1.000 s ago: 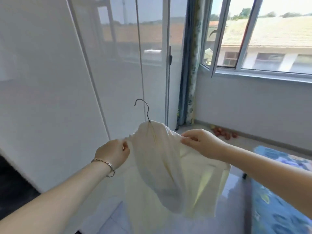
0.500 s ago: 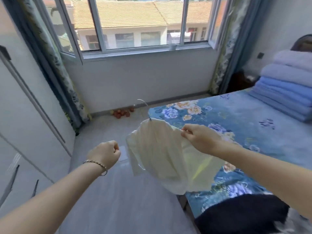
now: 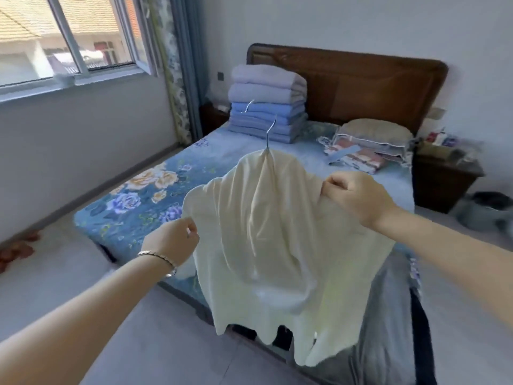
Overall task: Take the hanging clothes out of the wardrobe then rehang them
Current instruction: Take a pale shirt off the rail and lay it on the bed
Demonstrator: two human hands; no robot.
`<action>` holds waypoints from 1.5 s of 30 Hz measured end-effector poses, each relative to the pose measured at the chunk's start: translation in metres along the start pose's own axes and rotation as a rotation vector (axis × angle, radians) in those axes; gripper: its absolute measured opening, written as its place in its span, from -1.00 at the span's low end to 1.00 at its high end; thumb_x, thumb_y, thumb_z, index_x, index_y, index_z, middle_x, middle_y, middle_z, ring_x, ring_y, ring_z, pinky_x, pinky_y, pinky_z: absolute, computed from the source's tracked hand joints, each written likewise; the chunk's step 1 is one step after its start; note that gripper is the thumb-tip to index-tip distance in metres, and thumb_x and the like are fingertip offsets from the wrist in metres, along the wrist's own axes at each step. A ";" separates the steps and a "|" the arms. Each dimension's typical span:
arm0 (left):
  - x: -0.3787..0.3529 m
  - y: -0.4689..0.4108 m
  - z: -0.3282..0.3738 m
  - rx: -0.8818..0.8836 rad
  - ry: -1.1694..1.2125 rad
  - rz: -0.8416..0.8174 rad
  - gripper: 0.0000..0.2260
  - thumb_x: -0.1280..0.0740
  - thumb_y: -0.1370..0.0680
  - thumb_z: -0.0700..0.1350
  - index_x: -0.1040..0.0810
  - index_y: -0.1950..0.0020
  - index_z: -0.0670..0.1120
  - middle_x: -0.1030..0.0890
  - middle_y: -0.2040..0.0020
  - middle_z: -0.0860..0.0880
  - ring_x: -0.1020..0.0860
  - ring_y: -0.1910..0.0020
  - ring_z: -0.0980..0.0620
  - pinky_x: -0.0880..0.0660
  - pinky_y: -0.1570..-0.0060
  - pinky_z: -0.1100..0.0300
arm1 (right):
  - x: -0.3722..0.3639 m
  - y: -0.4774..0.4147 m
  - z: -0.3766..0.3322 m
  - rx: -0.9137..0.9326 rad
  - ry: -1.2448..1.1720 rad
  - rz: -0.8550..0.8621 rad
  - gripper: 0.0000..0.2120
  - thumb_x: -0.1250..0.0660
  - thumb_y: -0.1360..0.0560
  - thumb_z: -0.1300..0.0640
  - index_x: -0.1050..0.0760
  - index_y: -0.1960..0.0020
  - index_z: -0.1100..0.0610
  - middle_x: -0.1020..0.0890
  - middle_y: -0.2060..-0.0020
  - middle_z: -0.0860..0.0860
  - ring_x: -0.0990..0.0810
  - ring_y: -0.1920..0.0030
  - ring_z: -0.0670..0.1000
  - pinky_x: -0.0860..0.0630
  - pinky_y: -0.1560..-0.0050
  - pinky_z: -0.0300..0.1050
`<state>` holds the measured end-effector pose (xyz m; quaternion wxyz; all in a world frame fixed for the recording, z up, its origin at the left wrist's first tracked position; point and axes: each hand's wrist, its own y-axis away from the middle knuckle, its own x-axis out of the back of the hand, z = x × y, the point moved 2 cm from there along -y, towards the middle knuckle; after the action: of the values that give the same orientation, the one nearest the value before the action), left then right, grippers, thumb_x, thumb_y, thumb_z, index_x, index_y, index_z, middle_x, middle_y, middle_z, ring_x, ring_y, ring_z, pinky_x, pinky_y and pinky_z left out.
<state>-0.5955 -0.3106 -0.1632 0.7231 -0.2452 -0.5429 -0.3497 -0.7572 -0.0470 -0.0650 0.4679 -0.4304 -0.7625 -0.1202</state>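
Note:
A cream shirt (image 3: pixel 266 234) hangs on a metal wire hanger (image 3: pixel 268 140), whose hook sticks up above the collar. I hold it in the air over the foot of the bed. My right hand (image 3: pixel 358 198) grips the shirt's right shoulder and the hanger under it. With curled fingers, my left hand (image 3: pixel 173 240), which wears a bracelet, pinches the shirt's left edge. The wardrobe is out of view.
The bed (image 3: pixel 144 195) with a blue floral sheet lies straight ahead. On it are folded blankets (image 3: pixel 266 107), pillows (image 3: pixel 372 143) and dark and grey clothes (image 3: pixel 388 315) near me. A nightstand (image 3: pixel 444 179) stands to the right, and a window (image 3: pixel 69 37) is on the left.
The view has swung right from the wardrobe doors past the window to the bed. My left hand let go of the shirt, then came back to its left edge. My right hand kept its grip.

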 end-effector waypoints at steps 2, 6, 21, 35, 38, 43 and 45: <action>-0.007 -0.009 0.032 -0.080 -0.003 -0.011 -0.80 -0.14 -0.56 -0.10 -0.50 -0.11 -0.01 -0.61 0.00 -0.06 -0.57 0.05 -0.09 -0.47 0.08 0.17 | 0.024 0.006 0.026 -0.043 -0.017 0.021 -0.71 -0.24 -0.53 0.05 -0.48 0.31 0.15 -0.53 0.38 -0.05 -0.49 0.23 0.02 -0.41 0.13 0.05; -0.025 -0.027 0.083 -0.174 -0.001 -0.052 -0.80 -0.15 -0.54 -0.13 -0.53 -0.07 -0.03 -0.60 0.01 -0.06 -0.54 0.13 -0.09 -0.50 0.08 0.15 | 0.060 0.012 0.082 -0.165 -0.028 0.084 -0.77 -0.25 -0.54 0.09 -0.60 0.15 0.20 -0.64 0.20 0.08 -0.56 0.12 0.08 -0.45 -0.01 0.04; -0.207 -0.141 0.237 -0.124 -0.041 -0.263 -0.81 -0.10 -0.57 -0.16 -0.32 0.25 -0.06 -0.53 0.16 -0.13 -0.41 0.22 -0.07 -0.41 0.16 0.12 | -0.016 -0.084 0.397 -0.490 0.151 0.008 -0.59 -0.04 -0.41 -0.20 -0.36 0.34 0.12 -0.53 0.36 0.08 -0.51 0.20 0.15 -0.20 0.36 -0.07; -0.404 -0.272 0.278 0.233 0.065 -0.462 -0.76 -0.09 -0.49 -0.20 -0.28 0.39 -0.05 -0.58 0.29 -0.07 -0.56 0.28 -0.10 -0.36 0.31 0.23 | -0.208 -0.185 0.621 -0.668 0.513 -0.346 -0.78 -0.10 -0.56 0.26 -0.50 -0.08 0.18 -0.60 -0.04 0.17 -0.55 -0.08 0.20 -0.35 0.07 -0.07; -0.424 -0.285 0.277 0.274 0.054 -0.479 -0.78 -0.10 -0.49 -0.21 -0.33 0.35 -0.06 -0.58 0.24 -0.07 -0.49 0.29 -0.06 -0.28 0.39 0.25 | -0.223 -0.194 0.640 -0.823 0.427 -0.319 -0.66 -0.04 -0.58 0.31 -0.34 -0.32 0.18 -0.56 -0.13 0.23 -0.53 -0.15 0.23 -0.44 0.00 -0.04; -0.434 -0.291 0.270 0.277 0.054 -0.472 -0.83 -0.10 -0.49 -0.21 -0.30 0.30 -0.07 -0.52 0.24 -0.05 -0.37 0.33 0.01 -0.19 0.42 0.22 | -0.237 -0.195 0.647 -0.905 0.198 -0.323 -0.41 -0.09 -0.54 0.32 0.01 -0.52 0.18 -0.46 -0.27 0.21 -0.48 -0.22 0.23 -0.40 -0.14 0.03; -0.428 -0.284 0.266 0.266 0.051 -0.491 -0.86 -0.07 -0.48 -0.13 -0.32 0.27 -0.06 -0.49 0.25 -0.05 -0.37 0.32 0.03 -0.23 0.35 0.23 | -0.239 -0.193 0.632 -0.862 0.202 -0.478 -0.53 -0.09 -0.55 0.31 -0.15 -0.45 0.23 -0.44 -0.28 0.20 -0.47 -0.23 0.21 -0.41 -0.04 -0.05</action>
<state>-1.0490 -0.1927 -0.5024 0.6560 -0.0005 -0.6088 -0.4461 -1.2450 0.0772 -0.5550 0.2784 -0.3841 -0.6718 -0.5689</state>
